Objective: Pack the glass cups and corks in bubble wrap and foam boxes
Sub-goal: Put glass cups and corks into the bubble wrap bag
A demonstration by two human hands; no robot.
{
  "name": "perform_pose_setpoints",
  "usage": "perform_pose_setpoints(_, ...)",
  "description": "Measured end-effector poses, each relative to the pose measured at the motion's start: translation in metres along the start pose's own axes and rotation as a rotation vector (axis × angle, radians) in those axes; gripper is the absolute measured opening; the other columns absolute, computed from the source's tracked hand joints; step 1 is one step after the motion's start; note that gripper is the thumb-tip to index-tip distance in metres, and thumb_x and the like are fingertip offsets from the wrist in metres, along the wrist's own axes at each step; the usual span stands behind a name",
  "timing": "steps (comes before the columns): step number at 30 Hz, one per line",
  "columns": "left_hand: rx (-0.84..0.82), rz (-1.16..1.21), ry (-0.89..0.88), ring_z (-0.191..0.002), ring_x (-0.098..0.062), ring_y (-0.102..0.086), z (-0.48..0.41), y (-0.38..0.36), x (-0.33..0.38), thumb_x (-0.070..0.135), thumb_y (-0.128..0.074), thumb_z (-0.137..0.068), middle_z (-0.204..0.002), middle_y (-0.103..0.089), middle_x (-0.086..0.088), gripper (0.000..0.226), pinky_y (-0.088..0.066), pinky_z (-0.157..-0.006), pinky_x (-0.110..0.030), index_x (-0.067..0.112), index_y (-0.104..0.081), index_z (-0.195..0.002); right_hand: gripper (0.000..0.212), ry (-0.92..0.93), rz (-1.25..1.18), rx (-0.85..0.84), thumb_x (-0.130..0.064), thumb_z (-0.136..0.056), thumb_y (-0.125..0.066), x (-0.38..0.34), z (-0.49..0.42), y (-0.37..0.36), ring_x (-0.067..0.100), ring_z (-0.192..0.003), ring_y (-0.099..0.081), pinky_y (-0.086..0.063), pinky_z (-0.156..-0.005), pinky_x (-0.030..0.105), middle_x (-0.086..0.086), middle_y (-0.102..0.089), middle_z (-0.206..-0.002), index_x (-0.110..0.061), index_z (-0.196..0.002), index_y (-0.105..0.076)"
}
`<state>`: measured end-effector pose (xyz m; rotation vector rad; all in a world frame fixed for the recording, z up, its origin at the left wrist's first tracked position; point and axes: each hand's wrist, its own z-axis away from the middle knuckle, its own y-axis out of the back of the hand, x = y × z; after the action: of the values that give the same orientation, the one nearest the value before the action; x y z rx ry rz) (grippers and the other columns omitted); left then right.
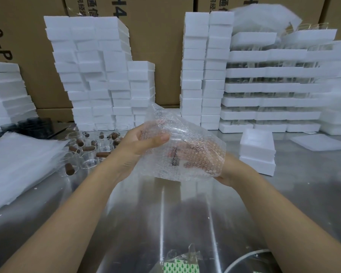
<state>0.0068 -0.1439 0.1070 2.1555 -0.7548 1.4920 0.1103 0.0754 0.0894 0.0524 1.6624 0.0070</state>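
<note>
Closest to the camera, below the bubble wrap and at the near edge of the metal table, lies a green-and-white printed sheet with a scrap of clear plastic crumpled over it. A white cable curves just to the right of the sheet.

Both bare forearms reach up to the bubble wrap, which is held in the air above the table. The left hand grips its upper left side, with the thumb laid across the front and the fingers curled behind. The right hand cups it from below and to the right, and its fingers show through the bubbles, bent around the bundle. A dark narrow shape sits inside the wrap, too blurred to name.

Left of the bubble wrap stand clear glass cups on the table, with brown corks scattered among them. Farther left lies a thick pile of cloudy plastic sheets, and behind that some dark grey cups.

Right of the bubble wrap sit two small white foam boxes, one stacked on the other, and beyond them a flat foam sheet.

Behind the bubble wrap rise tall stacks of foam boxes, with layered foam trays holding glassware to the right and brown cartons at the back.
</note>
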Motion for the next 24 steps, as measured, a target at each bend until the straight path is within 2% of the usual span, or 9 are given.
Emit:
perform_pose_setpoints(4,-0.03,-0.001,-0.003,-0.129,0.0,-0.064,0.0,-0.007,-0.002,0.068,-0.099,-0.052,-0.133,-0.072,0.021,0.07,-0.044,-0.114,-0.036,0.056,-0.076,-0.117,0.02,-0.041,-0.018,0.048,0.002,-0.104,-0.055,0.0,0.0,0.0,0.006,-0.058,-0.072,-0.057,-0.055,0.019,-0.004,-0.074,-0.067,-0.008,-0.094,-0.069)
perform_pose_setpoints(6,-0.055,-0.016,-0.003,-0.123,0.008,-0.064,0.0,-0.011,-0.004,0.069,-0.099,-0.05,-0.126,-0.072,0.031,0.067,-0.049,-0.107,-0.026,0.062,-0.075,-0.111,0.016,-0.104,0.0,0.082,0.003,-0.105,-0.053,-0.001,0.002,0.0,0.005,-0.05,-0.068,-0.054,-0.048,0.017,0.0,-0.071,-0.063,0.001,-0.096,-0.066)
perform_pose_setpoints(8,-0.066,0.002,-0.009,-0.133,-0.002,-0.062,-0.001,-0.016,-0.009,0.065,-0.1,-0.052,-0.133,-0.072,0.021,0.085,-0.047,-0.116,-0.033,0.047,-0.072,-0.13,0.023,-0.169,0.048,0.126,0.002,-0.106,-0.05,-0.001,0.004,0.002,0.005,-0.045,-0.065,-0.051,-0.044,0.016,0.004,-0.068,-0.062,-0.001,-0.087,-0.062)
perform_pose_setpoints(10,-0.032,0.026,0.012,-0.142,-0.013,-0.057,0.001,-0.022,-0.008,0.065,-0.101,-0.05,-0.144,-0.068,0.013,0.107,-0.039,-0.124,-0.048,0.033,-0.063,-0.144,0.02,-0.211,0.068,0.169,0.001,-0.106,-0.051,-0.001,0.004,0.003,0.011,-0.054,-0.068,-0.054,-0.047,0.018,0.01,-0.066,-0.079,-0.004,-0.091,-0.064)
perform_pose_setpoints(13,-0.043,0.033,0.007,-0.14,-0.017,-0.06,0.003,-0.025,-0.006,0.056,-0.1,-0.06,-0.145,-0.068,0.007,0.095,-0.038,-0.124,-0.052,0.034,-0.062,-0.145,0.02,-0.215,0.026,0.236,0.003,-0.107,-0.05,0.0,0.002,0.002,0.017,-0.069,-0.068,-0.056,-0.051,0.018,0.014,-0.066,-0.097,0.007,-0.12,-0.064)
perform_pose_setpoints(15,-0.056,0.015,-0.006,-0.138,-0.019,-0.061,0.003,-0.023,-0.004,0.053,-0.098,-0.065,-0.14,-0.071,0.006,0.078,-0.039,-0.124,-0.053,0.04,-0.068,-0.135,0.023,-0.202,-0.048,0.269,0.006,-0.108,-0.042,0.001,0.001,0.001,0.015,-0.066,-0.068,-0.053,-0.047,0.016,0.007,-0.071,-0.081,0.005,-0.116,-0.064)
perform_pose_setpoints(17,-0.038,0.03,-0.004,-0.144,-0.022,-0.056,0.003,-0.018,-0.002,0.057,-0.099,-0.061,-0.145,-0.068,0.005,0.087,-0.036,-0.124,-0.056,0.038,-0.066,-0.139,0.028,-0.181,-0.058,0.215,0.008,-0.106,-0.044,-0.001,0.003,-0.002,0.004,-0.05,-0.068,-0.05,-0.044,0.014,-0.002,-0.07,-0.059,-0.004,-0.09,-0.064)
perform_pose_setpoints(20,-0.011,0.073,0.033,-0.147,-0.025,-0.052,0.003,-0.011,0.001,0.061,-0.102,-0.051,-0.154,-0.061,-0.001,0.112,-0.033,-0.125,-0.06,0.034,-0.058,-0.15,0.032,-0.145,-0.038,0.174,0.005,-0.107,-0.043,-0.001,0.004,-0.003,0.004,-0.048,-0.068,-0.052,-0.047,0.015,-0.002,-0.071,-0.056,-0.006,-0.084,-0.063)
perform_pose_setpoints(24,-0.01,0.06,0.044,-0.14,-0.022,-0.06,0.002,-0.007,-0.001,0.046,-0.097,-0.063,-0.145,-0.068,0.001,0.095,-0.033,-0.126,-0.057,0.031,-0.059,-0.149,0.029,-0.148,-0.047,0.165,0.001,-0.109,-0.044,-0.001,0.005,-0.001,0.007,-0.052,-0.071,-0.054,-0.049,0.018,-0.003,-0.074,-0.06,-0.006,-0.089,-0.065)
